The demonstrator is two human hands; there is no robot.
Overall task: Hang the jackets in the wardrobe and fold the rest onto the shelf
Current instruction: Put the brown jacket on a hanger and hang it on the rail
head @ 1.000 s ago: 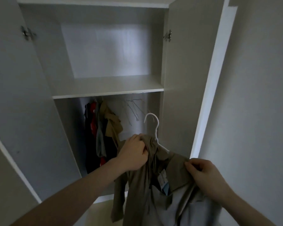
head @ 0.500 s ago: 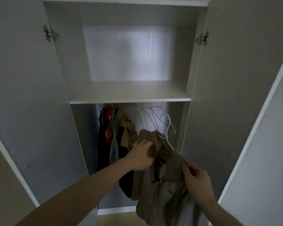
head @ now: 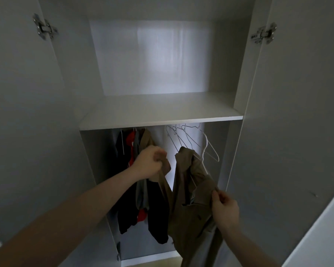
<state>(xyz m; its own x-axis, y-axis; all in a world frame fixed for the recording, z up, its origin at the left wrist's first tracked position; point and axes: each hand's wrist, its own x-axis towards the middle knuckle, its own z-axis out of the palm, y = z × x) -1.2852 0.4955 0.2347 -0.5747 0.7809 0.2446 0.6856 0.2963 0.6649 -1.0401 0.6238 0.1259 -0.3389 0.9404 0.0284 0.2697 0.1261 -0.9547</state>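
A khaki jacket (head: 189, 205) on a white hanger (head: 205, 151) hangs in front of the open wardrobe's lower section. My left hand (head: 149, 163) grips a bunch of the jacket's cloth at its left side, fist closed. My right hand (head: 223, 207) pinches the jacket's right shoulder edge, lower and to the right. The hanger's hook reaches up near the empty wire hangers (head: 181, 135) under the shelf (head: 162, 114). Whether the hook is on the rail is hidden by the shelf.
Dark, red and tan garments (head: 137, 180) hang at the left of the rail. The white shelf above holds nothing. Both wardrobe doors stand open, the left door (head: 27, 132) and right door (head: 289, 132) flanking my arms.
I have moved closer to the wardrobe. The jacket has been lifted up and into the hanging section, and my hands have spread apart, the left pulling cloth leftwards.
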